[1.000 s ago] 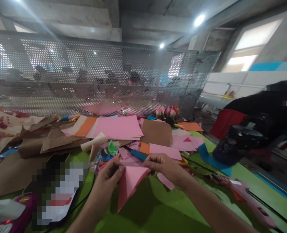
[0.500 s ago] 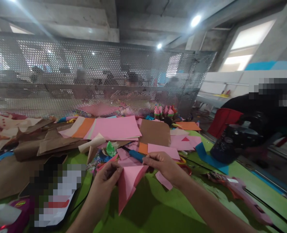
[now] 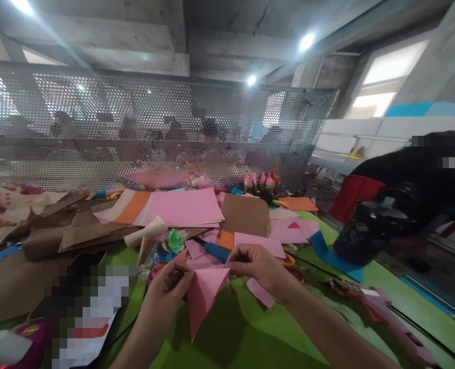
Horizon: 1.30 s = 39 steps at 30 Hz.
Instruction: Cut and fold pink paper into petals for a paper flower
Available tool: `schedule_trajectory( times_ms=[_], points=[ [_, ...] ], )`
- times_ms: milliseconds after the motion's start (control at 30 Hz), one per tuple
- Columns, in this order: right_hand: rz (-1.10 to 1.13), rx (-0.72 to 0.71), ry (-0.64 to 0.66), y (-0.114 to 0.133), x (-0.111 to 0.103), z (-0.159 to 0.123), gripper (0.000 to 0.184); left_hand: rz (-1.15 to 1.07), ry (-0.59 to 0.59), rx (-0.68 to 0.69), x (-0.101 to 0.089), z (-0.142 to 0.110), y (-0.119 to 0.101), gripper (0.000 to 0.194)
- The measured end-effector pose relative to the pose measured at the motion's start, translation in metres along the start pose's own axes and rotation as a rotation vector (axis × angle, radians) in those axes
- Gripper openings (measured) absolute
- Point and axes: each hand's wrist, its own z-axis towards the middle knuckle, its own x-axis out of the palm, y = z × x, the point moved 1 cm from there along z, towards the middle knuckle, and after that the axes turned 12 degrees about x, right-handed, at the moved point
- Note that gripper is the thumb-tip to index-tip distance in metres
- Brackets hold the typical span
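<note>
While the upper left corner of one folded pink paper (image 3: 204,292) is pinched between the thumb and curled fingers of the left hand (image 3: 171,285), its upper right corner is gripped in the head view by the thumb and forefinger of the right hand (image 3: 256,264). Almost no gap is left between the tips on either side. The paper is held between the two hands, above the smooth green surface (image 3: 250,341); it is creased into a triangular shape, with one sharp point directed downward.

Just beyond the hands, one tool with a blue handle (image 3: 216,251) is seen, partly covered by the right hand. One small orange piece (image 3: 227,239) and one pink rectangular sheet (image 3: 260,244) are laid behind it. Under the right wrist, one loose pink scrap (image 3: 260,292) is seen. To the left, one crinkled, shiny green piece (image 3: 176,241) is found near one rolled beige paper (image 3: 145,231). Farther back, a flat pink stack (image 3: 184,207) is set beside one brown sheet (image 3: 246,212) with rounded corners; its sheets cannot be counted. At the right, one bent blue strip (image 3: 335,259) and one pink plastic tool (image 3: 394,320) are seen. Behind everything, one metal panel (image 3: 154,118) is pierced with small holes.
</note>
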Motion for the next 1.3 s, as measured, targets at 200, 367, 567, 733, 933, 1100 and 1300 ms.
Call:
schedule_trajectory(
  times_ms=[200,367,567,733,933,1100,1300],
  points=[
    [-0.072,-0.132,-0.142,0.017,0.003,-0.014,0.030,0.102,-0.037,0.123,-0.001,0.001,-0.003,0.027],
    [-0.212,-0.289,-0.205,0.025,0.015,-0.027,0.023,0.194,-0.035,0.198,0.002,-0.001,-0.005,0.017],
    [-0.250,-0.280,-0.227,0.016,0.023,-0.020,0.011,0.123,-0.015,0.211,0.007,-0.003,-0.006,0.013],
    [-0.278,-0.320,-0.273,0.015,0.021,-0.017,0.009,0.015,-0.036,0.164,0.008,-0.003,-0.004,0.015],
    [-0.234,-0.308,-0.227,0.012,0.020,-0.013,0.007,0.007,-0.031,0.190,0.009,-0.002,-0.004,0.013],
    [-0.241,-0.276,-0.216,0.010,0.021,-0.012,0.009,0.047,-0.015,0.206,0.010,-0.002,-0.004,0.008],
    [-0.332,-0.239,-0.094,0.014,0.028,-0.016,0.021,0.107,0.077,0.235,0.012,-0.003,-0.001,0.006]
  ],
)
